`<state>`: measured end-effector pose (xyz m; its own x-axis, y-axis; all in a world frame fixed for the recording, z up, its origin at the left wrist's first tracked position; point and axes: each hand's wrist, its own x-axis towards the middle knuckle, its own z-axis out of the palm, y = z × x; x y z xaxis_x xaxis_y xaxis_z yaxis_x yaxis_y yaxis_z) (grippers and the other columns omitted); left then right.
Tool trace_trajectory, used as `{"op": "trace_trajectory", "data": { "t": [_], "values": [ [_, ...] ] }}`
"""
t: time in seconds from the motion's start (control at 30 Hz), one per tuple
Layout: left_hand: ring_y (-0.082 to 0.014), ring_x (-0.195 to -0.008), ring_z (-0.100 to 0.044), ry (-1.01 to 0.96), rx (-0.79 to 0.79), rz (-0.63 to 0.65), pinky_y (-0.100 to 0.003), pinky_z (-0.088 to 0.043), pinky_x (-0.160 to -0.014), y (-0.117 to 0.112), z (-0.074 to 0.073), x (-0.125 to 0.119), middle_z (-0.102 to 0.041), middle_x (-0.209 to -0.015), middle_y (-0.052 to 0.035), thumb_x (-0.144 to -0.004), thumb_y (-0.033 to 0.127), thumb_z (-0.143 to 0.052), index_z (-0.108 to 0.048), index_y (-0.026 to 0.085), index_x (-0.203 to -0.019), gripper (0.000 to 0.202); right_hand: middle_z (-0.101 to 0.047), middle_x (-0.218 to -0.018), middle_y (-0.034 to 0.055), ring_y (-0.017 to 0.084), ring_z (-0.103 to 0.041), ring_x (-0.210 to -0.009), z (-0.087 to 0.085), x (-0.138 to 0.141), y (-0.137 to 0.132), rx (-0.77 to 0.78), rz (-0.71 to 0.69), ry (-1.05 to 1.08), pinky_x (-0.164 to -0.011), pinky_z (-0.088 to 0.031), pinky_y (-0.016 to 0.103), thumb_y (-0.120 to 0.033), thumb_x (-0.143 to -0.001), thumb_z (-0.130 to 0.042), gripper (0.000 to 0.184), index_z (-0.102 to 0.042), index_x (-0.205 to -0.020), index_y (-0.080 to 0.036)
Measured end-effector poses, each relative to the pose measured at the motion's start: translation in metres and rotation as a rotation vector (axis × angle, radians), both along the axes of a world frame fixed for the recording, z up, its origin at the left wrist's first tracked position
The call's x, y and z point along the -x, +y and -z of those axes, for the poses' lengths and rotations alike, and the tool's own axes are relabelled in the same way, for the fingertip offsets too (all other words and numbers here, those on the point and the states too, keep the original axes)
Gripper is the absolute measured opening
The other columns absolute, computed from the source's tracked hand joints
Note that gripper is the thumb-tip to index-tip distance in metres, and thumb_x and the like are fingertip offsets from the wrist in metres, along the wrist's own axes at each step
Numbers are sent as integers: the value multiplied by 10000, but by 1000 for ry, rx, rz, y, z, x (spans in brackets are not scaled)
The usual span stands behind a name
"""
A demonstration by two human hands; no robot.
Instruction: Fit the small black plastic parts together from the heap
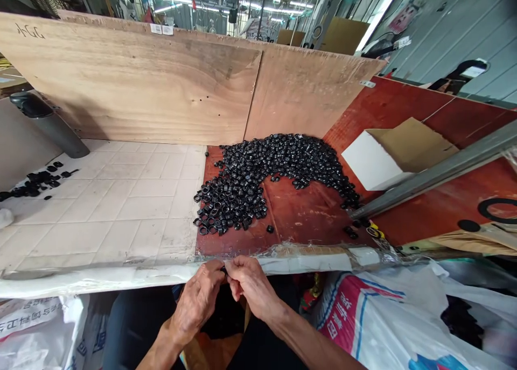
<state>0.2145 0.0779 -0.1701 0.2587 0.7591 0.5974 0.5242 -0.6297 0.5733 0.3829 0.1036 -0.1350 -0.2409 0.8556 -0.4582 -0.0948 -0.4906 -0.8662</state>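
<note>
1. While we bend over the table [121,214], our left hand [196,300] and right hand [251,286] meet at its taped front edge, both held narrow.
2. Our fingertips [234,267] pinch a small dark piece [223,269], largely hidden by the grip.
3. A curved heap of black rings [258,170] lies on a red board [299,214], well ahead of our hands; a smaller black scatter [38,181] sits on the white tiles at left.
4. A plywood panel [137,90] rises behind, and a white woven sack [375,327] slumps below the edge at right.
</note>
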Motion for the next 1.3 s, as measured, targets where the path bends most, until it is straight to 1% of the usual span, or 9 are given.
{"op": "trace_trajectory", "data": {
  "t": [0.13, 0.27, 0.37, 0.43, 0.57, 0.7, 0.87, 1.17, 1.3],
  "values": [
    [-176, -1035, -716, 84, 112, 161, -284, -599, -905, -3, -22, 10, -707, -1166, -87, -1005, 54, -520, -580, 229, -1172, 250, -538, -511, -25, 118, -470, -406, -6, -14, 3, -36, -146, -177, -434, -375, 230, -541, -894, -649, 413, -551, -668, -209],
    [-166, -734, -656, 122, 404, 90, -278, -577, -672, 17, -45, 6, -636, -867, -3, -945, 324, -715, -589, 229, -1006, 169, -666, -765, 56, 203, -653, -704, 3, -34, 35, -706, -63, -646, -658, -512, 284, -309, -946, -595, 176, -632, -812, -201],
    [-182, -736, -663, 92, 365, -198, -332, -595, -736, 52, -37, -4, -635, -882, -3, -946, 238, -671, -600, 219, -1203, 268, -680, -982, 99, 240, -683, -868, 18, -39, 65, -971, -12, -876, -782, -547, 323, -121, -884, -581, 251, -666, -1111, -184],
    [-201, -805, -690, 146, 333, -247, -355, -608, -797, 76, -23, -10, -658, -919, -17, -916, 133, -642, -582, 218, -1325, 422, -673, -1040, 103, 244, -685, -879, 27, -36, 79, -998, -67, -1008, -783, -551, 324, -85, -884, -594, 356, -647, -1220, -191],
    [-220, -893, -711, 229, 292, -248, -358, -619, -845, 97, -4, -13, -682, -961, -45, -912, 85, -606, -666, 204, -1217, 333, -652, -1034, 83, 236, -675, -856, 37, -29, 84, -962, -107, -1134, -751, -539, 308, -102, -940, -612, 238, -660, -1149, -206],
    [-205, -905, -720, 210, 244, -249, -329, -626, -817, 87, -1, -8, -681, -1084, -61, -917, 115, -610, -709, 221, -1191, 311, -619, -1087, 88, 236, -662, -922, 37, -29, 79, -1000, -68, -1074, -801, -544, 318, -95, -922, -634, 197, -642, -1083, -208],
    [-264, -1097, -711, 85, 233, -180, -418, -587, -998, 79, -2, -4, -740, -1183, -77, -900, 113, -622, -739, 225, -1127, 279, -677, -1057, 107, 266, -663, -992, 36, -32, 74, -1099, -78, -849, -893, -552, 377, -67, -941, -569, 207, -628, -1089, -199],
    [-210, -999, -748, -783, 756, -66, -347, -593, -939, 81, -11, 10, -778, -1113, -50, -790, 338, -844, -726, 211, -1093, 349, -680, -1137, 92, 209, -701, -1014, 33, -30, 65, -798, 84, -207, -850, -611, 306, -302, -952, -641, 218, -752, -1120, -220],
    [-211, -996, -755, -922, 824, -64, -371, -585, -992, 79, -15, 14, -778, -1207, -67, -714, 362, -922, -785, 203, -1071, 414, -712, -1140, 85, 207, -703, -1012, 23, -23, 62, -696, 95, -128, -921, -596, 338, -317, -908, -683, 317, -716, -1209, -224]
  ]
}}
